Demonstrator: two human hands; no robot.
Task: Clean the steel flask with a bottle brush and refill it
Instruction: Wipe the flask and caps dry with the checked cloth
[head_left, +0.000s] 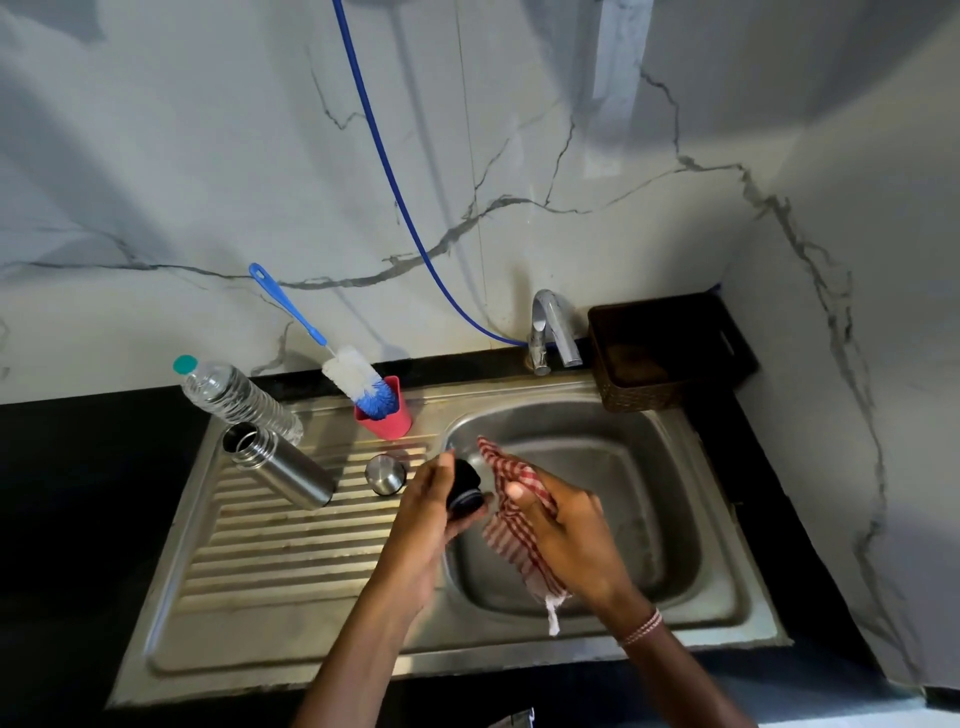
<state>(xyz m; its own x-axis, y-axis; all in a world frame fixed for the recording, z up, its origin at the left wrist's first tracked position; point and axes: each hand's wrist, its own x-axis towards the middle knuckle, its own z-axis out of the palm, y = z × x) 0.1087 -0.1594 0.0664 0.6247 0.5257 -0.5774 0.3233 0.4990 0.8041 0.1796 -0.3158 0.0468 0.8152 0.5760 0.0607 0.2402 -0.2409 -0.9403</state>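
The steel flask (283, 467) stands uncapped on the ribbed drainboard at the left. Beside it rests a small steel cap (385, 474). My left hand (423, 525) grips a black stopper (464, 492) over the sink's left rim. My right hand (566, 535) holds a red-and-white checked cloth (511, 519) against the stopper. The bottle brush (348, 371), with a blue handle and white-and-blue bristles, stands bristles-down in a pink cup (387, 418). A clear plastic water bottle (234, 397) with a teal cap stands behind the flask.
The steel sink basin (639, 467) lies under my hands, with a chrome tap (550, 332) at its back. A blue hose (395, 192) runs down the marble wall to the tap. A dark woven basket (660, 353) sits at the back right corner.
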